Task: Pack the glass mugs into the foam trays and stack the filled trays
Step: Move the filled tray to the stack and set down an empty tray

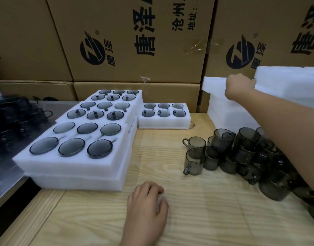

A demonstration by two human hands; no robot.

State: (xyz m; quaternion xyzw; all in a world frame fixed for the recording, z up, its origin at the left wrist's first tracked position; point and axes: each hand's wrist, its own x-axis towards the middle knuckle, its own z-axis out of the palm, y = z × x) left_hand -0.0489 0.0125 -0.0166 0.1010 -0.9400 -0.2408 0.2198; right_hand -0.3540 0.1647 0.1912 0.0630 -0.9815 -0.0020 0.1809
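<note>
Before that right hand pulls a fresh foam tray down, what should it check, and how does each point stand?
1. Grip on the tray: ok. The right hand has its fingers curled on the foam tray at the top of the white pile.
2. Landing space: ok. The table shows bare wood in front of the person.
3. Other hand free: ok. The left hand rests on the wood and holds nothing.
4. Arm clear of glass: not ok. The forearm passes right above the loose mugs.
5. Tray pockets empty: cannot tell. Its top face is hidden.
</note>
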